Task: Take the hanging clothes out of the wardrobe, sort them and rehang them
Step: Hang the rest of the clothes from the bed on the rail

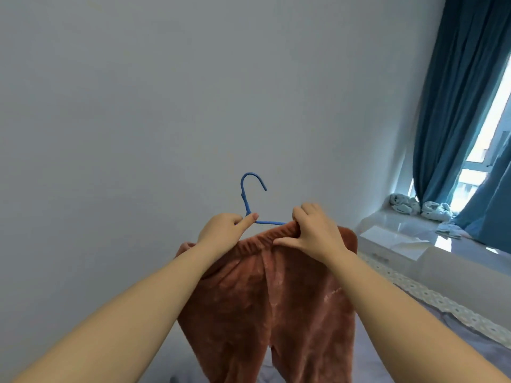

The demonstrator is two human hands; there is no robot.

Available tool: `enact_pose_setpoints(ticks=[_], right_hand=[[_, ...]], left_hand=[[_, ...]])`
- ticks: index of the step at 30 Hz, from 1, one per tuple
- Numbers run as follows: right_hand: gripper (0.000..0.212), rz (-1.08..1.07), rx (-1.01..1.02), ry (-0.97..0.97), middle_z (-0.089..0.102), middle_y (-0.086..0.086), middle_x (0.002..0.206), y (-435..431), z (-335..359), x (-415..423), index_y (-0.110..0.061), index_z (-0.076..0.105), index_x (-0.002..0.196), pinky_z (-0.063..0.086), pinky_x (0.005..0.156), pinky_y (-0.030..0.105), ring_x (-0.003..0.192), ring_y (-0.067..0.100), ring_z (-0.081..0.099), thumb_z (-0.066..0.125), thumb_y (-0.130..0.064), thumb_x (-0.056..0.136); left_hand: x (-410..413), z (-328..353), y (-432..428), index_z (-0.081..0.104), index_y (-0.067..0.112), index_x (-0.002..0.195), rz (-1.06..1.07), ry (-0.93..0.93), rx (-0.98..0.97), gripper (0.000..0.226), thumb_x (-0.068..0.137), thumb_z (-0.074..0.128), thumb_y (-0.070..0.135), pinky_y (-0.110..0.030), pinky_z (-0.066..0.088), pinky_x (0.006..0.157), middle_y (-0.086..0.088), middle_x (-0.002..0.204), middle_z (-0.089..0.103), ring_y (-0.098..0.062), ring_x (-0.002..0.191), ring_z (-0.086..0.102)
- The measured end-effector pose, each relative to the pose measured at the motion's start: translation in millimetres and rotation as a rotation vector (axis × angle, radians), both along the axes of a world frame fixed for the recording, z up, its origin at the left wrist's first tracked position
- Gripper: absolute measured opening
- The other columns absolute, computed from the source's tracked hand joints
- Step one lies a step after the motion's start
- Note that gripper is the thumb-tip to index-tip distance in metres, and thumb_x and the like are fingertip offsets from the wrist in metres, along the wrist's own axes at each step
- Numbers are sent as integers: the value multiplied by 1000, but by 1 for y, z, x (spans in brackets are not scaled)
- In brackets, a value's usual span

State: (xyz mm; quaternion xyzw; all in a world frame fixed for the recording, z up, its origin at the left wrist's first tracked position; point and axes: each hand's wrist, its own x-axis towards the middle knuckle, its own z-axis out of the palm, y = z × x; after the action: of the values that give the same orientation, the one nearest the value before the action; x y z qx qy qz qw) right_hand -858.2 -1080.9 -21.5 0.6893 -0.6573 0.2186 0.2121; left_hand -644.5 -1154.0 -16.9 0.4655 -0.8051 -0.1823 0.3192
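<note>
- Centre of frame: blue hanger (243, 192) held up against a plain wall (166, 92), hook uppermost and free.
- Rust-brown fleece trousers (262, 299) hang from it down to the bottom edge. The elastic waistband is bunched over the hanger's right-hand arm.
- Left hand (224, 230): fingers curled, thumb and forefinger pinching the wire at the base of the neck.
- Right hand (312, 230): clamped on the waistband, fingers over the top, thumb in front.
- Step, as judged: working the waistband along the hanger. I cannot tell whether it is going on or coming off.
- Next move calls for the left hand to hold the hanger steady while the right slides the elastic along the wire. Plush cloth is likely to drag.
- Right of frame: blue curtain (456, 106), window sill (401, 239) with pale bundled cloths (414, 207).
- Lower right: lilac bedsheet (470, 355).
- Writing: none legible. A small pale mark on the trousers' right leg is too small to read.
</note>
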Motion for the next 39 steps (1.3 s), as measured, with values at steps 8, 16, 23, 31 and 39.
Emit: enact_pose_setpoints(ticks=[8,16,23,31,39], right_hand=[[69,372,96,-34,44,-3,94,7,-37,108,-16,50,87,32,67,28,88,18,38,48,-81,65],[15,651,177,-575,59,2,88,84,-65,261,-14,57,93,44,71,35,87,25,54,47,-25,97],[20,742,678,-1319,70,-6,87,228,-101,339,-26,54,114,52,87,33,86,9,67,56,-21,95],[29,912,1036,-1587,75,-3,102,434,-120,373,-20,58,117,55,72,36,82,16,66,51,-1,96],[18,1116,1339,-1450,75,1,97,549,-115,398,-12,61,113,34,39,18,44,10,40,50,-8,98]], left_hand=[[125,-25,97,21,19,55,414,16,142,61,92,39,64,-32,20,57,3,50,24,-19,52,27],[190,-43,198,36,23,60,612,398,526,48,90,51,56,-28,14,46,3,56,27,-14,47,20],[214,-78,337,57,21,72,670,843,643,35,102,39,28,-17,15,38,8,50,34,-5,40,23],[229,-113,557,53,16,84,857,1213,522,24,102,38,17,-17,20,40,5,55,35,-5,41,26],[218,-111,687,53,15,76,1116,1444,233,31,103,39,20,-22,28,49,3,55,36,-8,45,31]])
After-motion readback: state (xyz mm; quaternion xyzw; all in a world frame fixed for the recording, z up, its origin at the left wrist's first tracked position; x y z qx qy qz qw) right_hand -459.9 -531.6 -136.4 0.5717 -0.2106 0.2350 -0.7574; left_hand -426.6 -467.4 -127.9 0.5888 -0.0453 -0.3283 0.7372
